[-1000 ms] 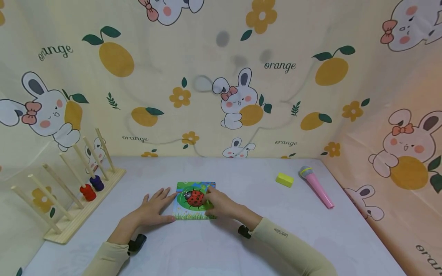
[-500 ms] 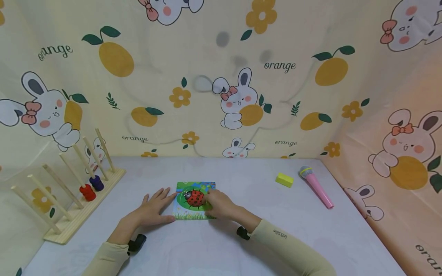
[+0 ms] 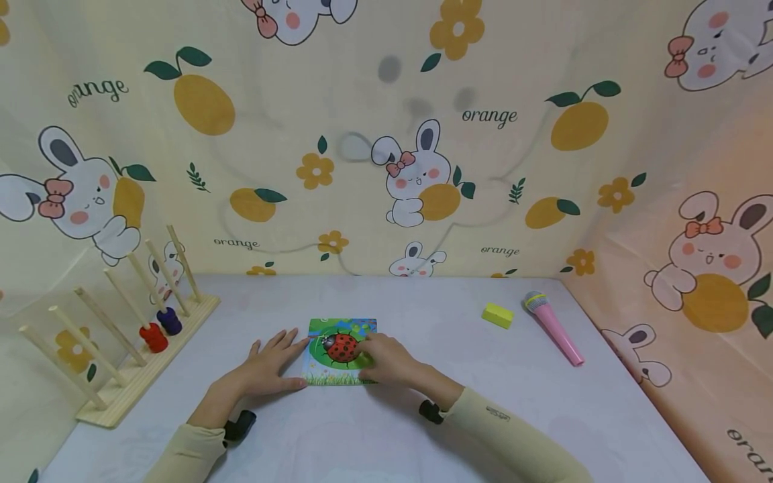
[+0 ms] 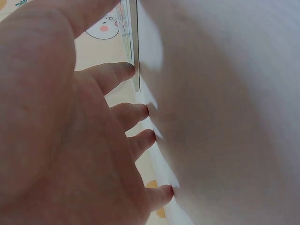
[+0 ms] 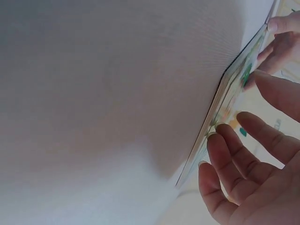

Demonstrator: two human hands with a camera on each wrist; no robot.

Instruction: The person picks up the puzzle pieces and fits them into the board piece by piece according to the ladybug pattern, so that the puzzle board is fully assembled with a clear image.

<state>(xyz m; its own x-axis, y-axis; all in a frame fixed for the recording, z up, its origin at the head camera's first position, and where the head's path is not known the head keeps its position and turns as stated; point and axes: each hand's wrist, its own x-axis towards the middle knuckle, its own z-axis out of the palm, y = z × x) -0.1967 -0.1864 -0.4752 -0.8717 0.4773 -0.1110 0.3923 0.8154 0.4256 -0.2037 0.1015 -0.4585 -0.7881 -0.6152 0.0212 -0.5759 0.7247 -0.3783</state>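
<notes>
A thin ladybug picture board (image 3: 329, 374), much like a child's puzzle, lies flat on the white table. The left hand (image 3: 266, 365) rests at its left side with fingers spread; the thumb and a finger touch the board's edge. In the left wrist view the left fingertips (image 4: 140, 110) stand against the tabletop. Over the board's right part is the right hand (image 3: 389, 360), covering some of the picture. The right wrist view shows the right hand (image 5: 258, 164) with fingers loosely bent and apart from the thumb, near the board's face (image 5: 228, 101); nothing is seen between them.
On the left stands a wooden peg rack (image 3: 115, 409) with red beads (image 3: 153, 337) and dark purple beads (image 3: 169, 321) on its pegs. A yellow block (image 3: 498, 315) and a pink toy microphone (image 3: 555, 330) lie at the right. Behind hangs a patterned cloth (image 3: 362, 221).
The right hand and forearm shift very slightly at the board's right side. The left hand and the board stay in place.
</notes>
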